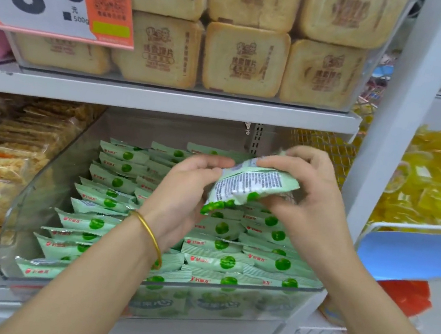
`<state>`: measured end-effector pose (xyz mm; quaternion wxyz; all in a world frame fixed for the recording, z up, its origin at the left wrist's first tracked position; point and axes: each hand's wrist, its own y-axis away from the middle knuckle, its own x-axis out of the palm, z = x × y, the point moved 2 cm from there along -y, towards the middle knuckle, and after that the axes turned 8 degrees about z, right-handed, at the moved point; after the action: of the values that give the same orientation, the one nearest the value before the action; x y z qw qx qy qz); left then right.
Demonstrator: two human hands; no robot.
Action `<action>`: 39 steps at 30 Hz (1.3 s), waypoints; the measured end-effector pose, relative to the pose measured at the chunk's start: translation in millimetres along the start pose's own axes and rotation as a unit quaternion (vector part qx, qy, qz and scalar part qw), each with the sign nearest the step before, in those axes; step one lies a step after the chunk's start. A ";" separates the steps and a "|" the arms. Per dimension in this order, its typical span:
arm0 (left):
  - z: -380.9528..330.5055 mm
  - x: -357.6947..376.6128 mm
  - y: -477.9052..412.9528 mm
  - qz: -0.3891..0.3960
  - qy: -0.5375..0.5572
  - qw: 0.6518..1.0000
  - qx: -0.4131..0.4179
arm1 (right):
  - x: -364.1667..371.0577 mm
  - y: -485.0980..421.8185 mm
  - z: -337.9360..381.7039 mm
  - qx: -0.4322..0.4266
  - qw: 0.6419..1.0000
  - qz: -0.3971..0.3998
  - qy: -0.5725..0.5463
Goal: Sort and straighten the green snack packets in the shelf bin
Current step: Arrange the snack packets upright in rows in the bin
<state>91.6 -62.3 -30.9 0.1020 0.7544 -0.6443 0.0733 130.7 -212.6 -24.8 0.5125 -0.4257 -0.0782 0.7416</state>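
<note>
Green snack packet (251, 182), one: pinched at both ends by left grip (186, 190) and right grip (311, 208), above shelf bin (42, 195) of rowed packets (215, 259).

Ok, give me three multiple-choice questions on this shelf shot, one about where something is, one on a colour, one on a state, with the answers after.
1. Where is the held packet?
A. Above the clear bin of green packets
B. On the shelf above
C. On the floor

2. What colour is the bangle on the left wrist?
A. Silver
B. Gold
C. Red

3. How is the held packet gripped?
A. By one hand only
B. By both hands
C. By neither; it lies in the bin

Answers:
1 A: it is up over the rows in the bin.
2 B: the band shines yellow-gold.
3 B: the left hand and the right hand each pinch a side of it.
</note>
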 end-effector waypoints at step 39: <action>21.8 -6.8 -50.3 0.118 -0.695 0.705 0.079 | 23.5 -16.1 -16.5 0.154 0.894 0.195 0.373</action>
<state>139.7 -53.7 -56.6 -0.4438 0.5147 -0.6087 -0.4094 151.0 -191.1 -39.1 0.4085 -0.5935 0.3189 0.6158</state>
